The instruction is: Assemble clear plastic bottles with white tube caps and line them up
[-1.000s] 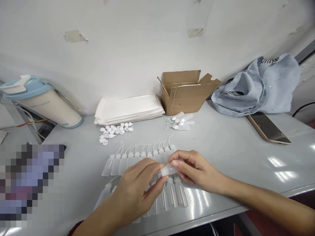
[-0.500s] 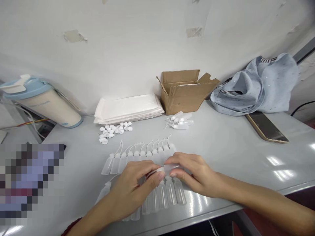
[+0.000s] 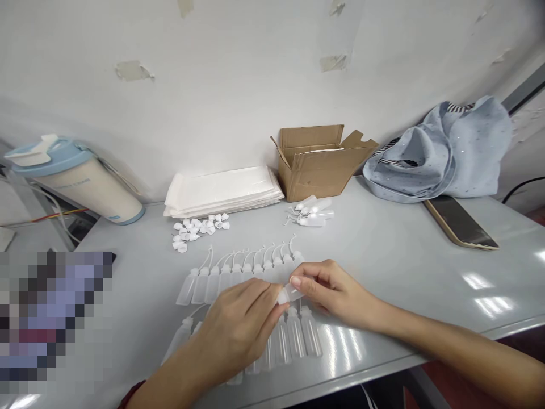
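Observation:
A small translucent plastic bottle (image 3: 293, 291) is held between my hands above the rows on the table. My right hand (image 3: 330, 289) is closed round its body, thumb on top. The fingers of my left hand (image 3: 249, 312) are closed at its white cap end (image 3: 283, 295). Beneath and behind my hands lie two rows of similar bottles: a far row (image 3: 225, 277) with thin cap straps pointing away, and a near row (image 3: 294, 335) partly hidden by my left hand and forearm.
Loose white caps (image 3: 196, 228) are heaped before a stack of white envelopes (image 3: 221, 190). More bottles (image 3: 313, 211) lie by an open cardboard box (image 3: 317, 170). A tumbler (image 3: 85, 182) leans at left; a phone (image 3: 462, 221) and blue cloth (image 3: 443, 153) lie at right.
My left hand has turned over at the cap end, its back now facing up more. My right hand has shifted its grip, and the bottle now tilts down toward the left.

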Action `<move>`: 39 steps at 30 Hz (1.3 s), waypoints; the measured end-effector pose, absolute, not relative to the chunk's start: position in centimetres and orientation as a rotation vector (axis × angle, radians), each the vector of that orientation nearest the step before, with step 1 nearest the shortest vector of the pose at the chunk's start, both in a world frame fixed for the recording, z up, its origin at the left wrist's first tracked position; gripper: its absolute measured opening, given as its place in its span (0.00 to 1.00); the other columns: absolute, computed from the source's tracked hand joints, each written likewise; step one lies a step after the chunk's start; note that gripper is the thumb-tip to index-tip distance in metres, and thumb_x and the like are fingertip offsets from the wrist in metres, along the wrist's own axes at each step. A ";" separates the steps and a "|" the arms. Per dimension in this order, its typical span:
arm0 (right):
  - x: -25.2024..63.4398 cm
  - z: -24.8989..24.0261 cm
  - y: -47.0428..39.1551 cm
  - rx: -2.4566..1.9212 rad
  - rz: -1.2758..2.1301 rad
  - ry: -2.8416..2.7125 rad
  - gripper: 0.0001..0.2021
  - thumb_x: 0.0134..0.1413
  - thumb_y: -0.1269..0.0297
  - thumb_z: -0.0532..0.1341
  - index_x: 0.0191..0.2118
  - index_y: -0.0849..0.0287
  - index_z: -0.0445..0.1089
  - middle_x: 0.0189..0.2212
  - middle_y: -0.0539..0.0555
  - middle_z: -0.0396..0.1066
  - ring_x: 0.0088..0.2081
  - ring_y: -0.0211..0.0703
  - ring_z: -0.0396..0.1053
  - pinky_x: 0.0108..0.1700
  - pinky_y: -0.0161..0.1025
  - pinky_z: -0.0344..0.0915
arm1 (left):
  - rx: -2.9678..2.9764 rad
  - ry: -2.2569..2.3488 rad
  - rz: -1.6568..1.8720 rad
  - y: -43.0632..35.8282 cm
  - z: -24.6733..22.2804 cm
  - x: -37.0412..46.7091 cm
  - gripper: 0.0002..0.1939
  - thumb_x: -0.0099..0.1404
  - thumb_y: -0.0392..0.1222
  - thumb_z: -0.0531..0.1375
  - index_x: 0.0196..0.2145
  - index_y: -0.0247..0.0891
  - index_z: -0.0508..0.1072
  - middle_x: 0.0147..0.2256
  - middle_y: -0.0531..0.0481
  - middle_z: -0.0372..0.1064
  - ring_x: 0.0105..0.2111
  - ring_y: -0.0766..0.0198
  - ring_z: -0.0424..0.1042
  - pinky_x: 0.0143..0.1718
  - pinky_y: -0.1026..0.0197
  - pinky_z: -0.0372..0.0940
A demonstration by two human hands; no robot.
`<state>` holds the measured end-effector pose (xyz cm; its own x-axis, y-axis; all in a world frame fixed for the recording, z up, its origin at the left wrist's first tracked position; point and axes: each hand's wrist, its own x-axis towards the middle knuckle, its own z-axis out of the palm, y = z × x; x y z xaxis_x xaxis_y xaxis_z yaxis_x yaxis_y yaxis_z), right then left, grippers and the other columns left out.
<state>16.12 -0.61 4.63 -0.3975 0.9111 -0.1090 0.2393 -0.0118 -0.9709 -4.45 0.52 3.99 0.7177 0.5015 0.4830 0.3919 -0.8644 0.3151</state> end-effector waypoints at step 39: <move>25.6 0.3 9.7 -1.488 0.542 -1.190 0.13 0.50 0.61 0.61 0.41 0.61 0.69 0.33 0.54 0.68 0.30 0.42 0.69 0.35 0.41 0.63 | 2.148 2.074 -0.007 9.9 6.5 -14.3 0.18 0.62 0.50 0.50 0.39 0.39 0.75 0.36 0.43 0.77 0.37 0.48 0.72 0.33 0.59 0.57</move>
<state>25.60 9.68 0.29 0.3902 0.8822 0.2635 0.3800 0.1063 -0.9189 -14.26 9.86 6.50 0.0409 0.9929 -0.1116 0.9937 -0.0288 0.1087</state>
